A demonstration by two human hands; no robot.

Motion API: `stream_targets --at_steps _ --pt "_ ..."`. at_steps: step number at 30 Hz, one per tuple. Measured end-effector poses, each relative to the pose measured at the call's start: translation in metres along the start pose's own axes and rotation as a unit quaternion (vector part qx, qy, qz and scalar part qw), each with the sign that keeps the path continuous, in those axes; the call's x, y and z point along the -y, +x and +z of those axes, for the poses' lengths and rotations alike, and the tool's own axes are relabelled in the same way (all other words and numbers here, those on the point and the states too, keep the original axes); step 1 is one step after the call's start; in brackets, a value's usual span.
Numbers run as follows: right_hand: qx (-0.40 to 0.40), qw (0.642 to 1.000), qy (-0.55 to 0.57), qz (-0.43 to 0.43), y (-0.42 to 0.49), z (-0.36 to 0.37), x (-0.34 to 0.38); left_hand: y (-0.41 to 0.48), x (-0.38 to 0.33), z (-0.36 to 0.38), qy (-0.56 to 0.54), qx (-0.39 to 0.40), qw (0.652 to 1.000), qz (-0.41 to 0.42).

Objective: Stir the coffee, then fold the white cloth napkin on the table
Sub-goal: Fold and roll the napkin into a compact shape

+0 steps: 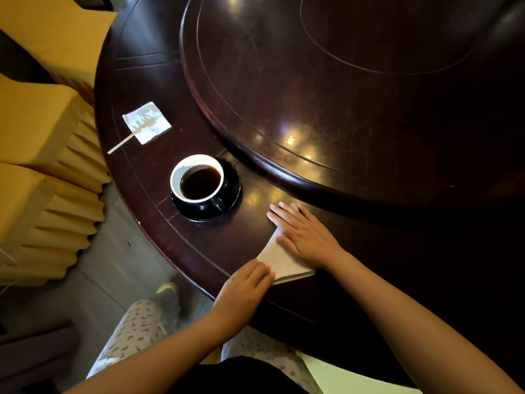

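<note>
Your left hand lies flat, gripping nothing, on the napkin near the table edge; your right hand presses it flat too. Soft, light cloth: pinch a corner. Coffee cup stands at eleven o'clock.

Both hands lie flat on the napkin: the right hand hides its middle and far end, the left hand its near corner. The worktop and its raised turntable run off the top and right edges. The cup hides the saucer's centre.
</note>
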State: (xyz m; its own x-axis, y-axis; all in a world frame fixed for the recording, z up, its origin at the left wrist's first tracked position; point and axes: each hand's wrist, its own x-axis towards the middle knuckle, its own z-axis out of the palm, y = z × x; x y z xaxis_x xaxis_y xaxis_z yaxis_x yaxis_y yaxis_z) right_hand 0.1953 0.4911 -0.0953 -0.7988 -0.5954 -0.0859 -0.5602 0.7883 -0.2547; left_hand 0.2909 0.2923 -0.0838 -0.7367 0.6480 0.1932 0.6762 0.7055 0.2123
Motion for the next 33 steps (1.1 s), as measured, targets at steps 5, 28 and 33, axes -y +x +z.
stream_targets --at_steps 5,28,33 --pt "0.006 0.998 -0.001 0.055 -0.018 -0.003 -0.007 -0.002 0.004 0.000 -0.023 -0.018 1.000 -0.010" --pt "-0.148 0.988 0.037 -0.024 -0.057 -0.032 0.027 0.035 0.012 -0.011 0.033 0.100 0.992 -0.072" --pt "-0.045 0.949 0.295 0.103 -0.042 -0.067 0.033 0.038 0.031 -0.036 -0.205 0.061 0.962 -0.169"
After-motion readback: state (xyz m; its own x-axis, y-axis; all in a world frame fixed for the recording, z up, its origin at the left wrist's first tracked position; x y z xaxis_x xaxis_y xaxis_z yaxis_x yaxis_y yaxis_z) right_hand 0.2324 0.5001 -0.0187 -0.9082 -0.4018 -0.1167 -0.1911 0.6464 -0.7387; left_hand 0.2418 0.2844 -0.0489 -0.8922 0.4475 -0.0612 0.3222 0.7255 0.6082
